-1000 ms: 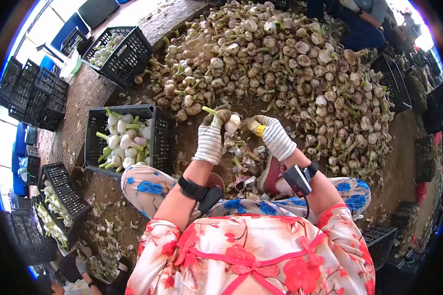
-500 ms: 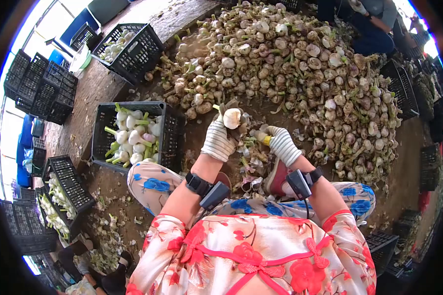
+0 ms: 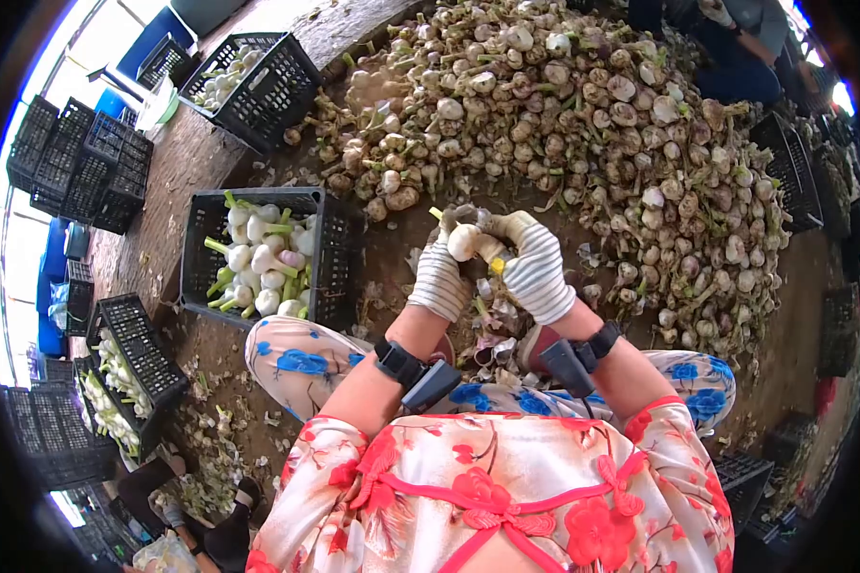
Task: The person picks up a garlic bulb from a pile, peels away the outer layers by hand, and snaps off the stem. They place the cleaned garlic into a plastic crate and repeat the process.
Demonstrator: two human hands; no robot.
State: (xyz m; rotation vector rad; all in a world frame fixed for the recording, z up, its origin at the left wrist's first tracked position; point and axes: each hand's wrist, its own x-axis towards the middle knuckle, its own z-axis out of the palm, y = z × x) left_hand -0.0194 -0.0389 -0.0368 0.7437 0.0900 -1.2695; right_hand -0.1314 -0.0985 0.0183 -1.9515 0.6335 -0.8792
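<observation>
My left hand (image 3: 438, 277), in a striped white work glove with dirty fingers, is closed around a white garlic bulb (image 3: 463, 243). A short green stem stub sticks out above its fingers. My right hand (image 3: 535, 272), gloved the same way, is closed in against the bulb's right side, thumb and fingers at its skin. A small yellow patch shows at the right thumb; I cannot tell whether it is tape or a tool. Below both hands, loose garlic skins (image 3: 495, 346) lie on the ground between my shoes. Left of them stands a black crate (image 3: 330, 258) of cleaned garlic bulbs with green stems.
A large heap of unpeeled garlic (image 3: 545, 124) spreads ahead and to the right. Another black crate of garlic (image 3: 277, 91) stands at the upper left, more crates (image 3: 139, 344) at the lower left. One person (image 3: 745, 57) sits beyond the heap, another (image 3: 191, 525) at the lower left.
My right hand has moved up and left from beside the bulb onto it. The bulb has turned and shifted slightly in my left hand.
</observation>
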